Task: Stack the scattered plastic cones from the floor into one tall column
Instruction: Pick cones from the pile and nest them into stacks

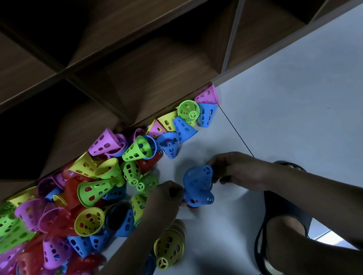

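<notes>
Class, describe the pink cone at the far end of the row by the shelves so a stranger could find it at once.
Find the wooden shelf unit whose base meets the pale floor. Follow the cones along that base, away from the big heap, to the end. The last one is the pink cone, touching a blue cone, with only bare floor beyond it.

A pile of cones [71, 203] lies on the floor [303, 81] against the shelf unit [148, 74]; right of it, one cone [198, 186] sits between the left hand [166, 196] and right hand [234, 170]; a nested stack [171, 247] lies nearer, a sandalled foot [283, 234] further right
</notes>
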The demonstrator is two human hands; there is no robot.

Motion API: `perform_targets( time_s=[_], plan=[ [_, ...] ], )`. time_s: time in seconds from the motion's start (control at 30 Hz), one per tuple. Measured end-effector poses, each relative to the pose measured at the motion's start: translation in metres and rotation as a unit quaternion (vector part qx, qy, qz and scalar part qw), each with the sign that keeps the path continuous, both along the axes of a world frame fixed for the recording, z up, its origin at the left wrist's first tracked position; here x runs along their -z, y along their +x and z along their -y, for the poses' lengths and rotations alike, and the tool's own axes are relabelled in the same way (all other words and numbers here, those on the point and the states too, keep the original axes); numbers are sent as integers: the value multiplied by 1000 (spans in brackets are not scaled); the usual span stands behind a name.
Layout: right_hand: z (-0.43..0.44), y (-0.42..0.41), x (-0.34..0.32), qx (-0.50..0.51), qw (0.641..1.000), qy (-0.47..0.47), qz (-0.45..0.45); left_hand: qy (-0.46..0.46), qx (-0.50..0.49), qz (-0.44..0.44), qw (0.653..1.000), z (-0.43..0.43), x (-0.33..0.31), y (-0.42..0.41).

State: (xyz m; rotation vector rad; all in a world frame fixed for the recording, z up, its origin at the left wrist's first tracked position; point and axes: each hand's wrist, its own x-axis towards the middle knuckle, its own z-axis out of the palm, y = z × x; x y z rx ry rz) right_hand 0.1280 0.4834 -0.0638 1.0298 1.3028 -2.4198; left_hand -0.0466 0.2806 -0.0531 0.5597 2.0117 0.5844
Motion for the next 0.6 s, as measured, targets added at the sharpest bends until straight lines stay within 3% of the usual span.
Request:
perform_targets(
  time_s=[0.17,0.3,0.47,0.6],
  plan=[
    [5,2,2,-59,997,35,29,-20,60,-57,996,-1,11,0],
    [12,5,11,-99,987,119,53,-24,91,-101,990,-1,20,-2],
    [14,1,22,-129,974,170,75,17,123,-169,978,-5,21,-14],
    [-1,-11,27,-79,964,223,117,60,129,-232,962,-22,13,-28]
  ],
)
